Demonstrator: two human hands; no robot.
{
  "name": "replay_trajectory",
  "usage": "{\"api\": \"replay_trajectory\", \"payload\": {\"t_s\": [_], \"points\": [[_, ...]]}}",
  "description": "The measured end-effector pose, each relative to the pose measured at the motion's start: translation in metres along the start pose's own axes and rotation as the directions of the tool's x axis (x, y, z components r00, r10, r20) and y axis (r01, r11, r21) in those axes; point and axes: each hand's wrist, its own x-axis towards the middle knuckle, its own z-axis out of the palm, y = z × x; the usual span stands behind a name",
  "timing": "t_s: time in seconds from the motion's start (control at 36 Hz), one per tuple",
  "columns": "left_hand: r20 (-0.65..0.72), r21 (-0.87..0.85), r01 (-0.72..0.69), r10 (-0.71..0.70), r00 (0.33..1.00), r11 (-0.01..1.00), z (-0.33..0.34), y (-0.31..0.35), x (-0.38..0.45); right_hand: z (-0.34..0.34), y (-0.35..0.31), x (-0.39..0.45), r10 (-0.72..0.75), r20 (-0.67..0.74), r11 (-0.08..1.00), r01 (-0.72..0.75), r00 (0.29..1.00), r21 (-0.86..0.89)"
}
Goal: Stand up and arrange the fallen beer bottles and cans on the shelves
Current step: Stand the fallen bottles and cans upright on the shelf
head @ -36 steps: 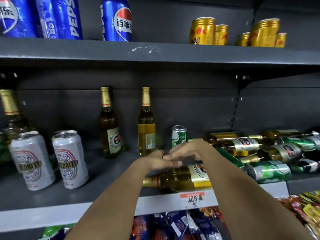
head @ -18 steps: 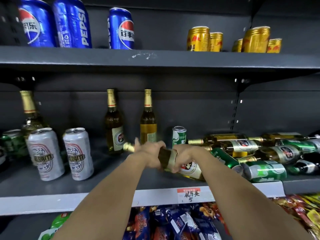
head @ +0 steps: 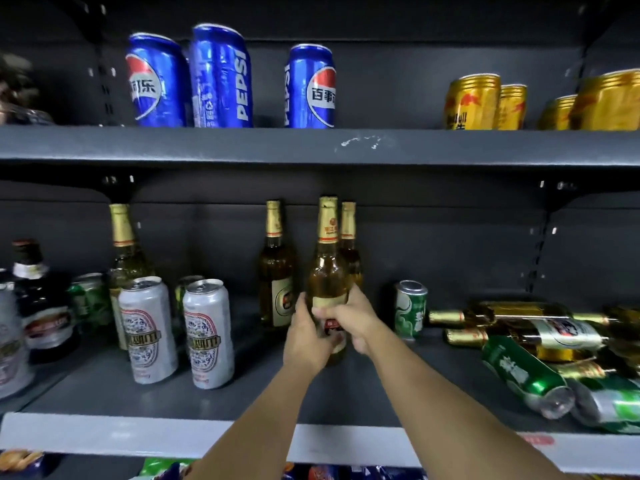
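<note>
upright amber glass beer bottle with gold foil neck, smooth and slender, at the middle of the dark grey metal shelf, base down near the shelf surface; contact with the shelf hidden by the hands. gripped low on its labelled body from both sides: left hand wrapped round the left flank, right hand curled round the front and right, fingers across the label.

just behind, two more standing amber glass bottles with gold foil necks, one partly hidden by the held bottle. to the right, a small upright green aluminium can, then a heap of fallen amber bottles and green cans, cylinders lying on their sides and stacked against each other at the shelf's right end.

to the left, two tall white aluminium cans with red-and-blue patterned labels, upright, side by side, glossy. beyond them, a pale glass bottle with gold foil and a dark glass bottle with black cap, both standing.

on the upper shelf, three shiny blue pepsi cans and short ribbed gold cans.
</note>
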Motion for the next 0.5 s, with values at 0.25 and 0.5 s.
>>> {"api": "replay_trajectory", "payload": {"t_s": [0.25, 0.5], "points": [[-0.071, 0.115, 0.042, -0.034, 0.997, 0.993, -0.030, -0.023, 0.019, 0.039, 0.013, 0.022, 0.018, 0.017, 0.998, -0.017, 1.000, -0.054], [-0.068, 0.066, 0.049, -0.044, 0.997, 0.997, -0.026, -0.036, 0.019, 0.039, 0.017, 0.027, -0.026, 0.012, 0.977, 0.028, 1.000, -0.213]]}}
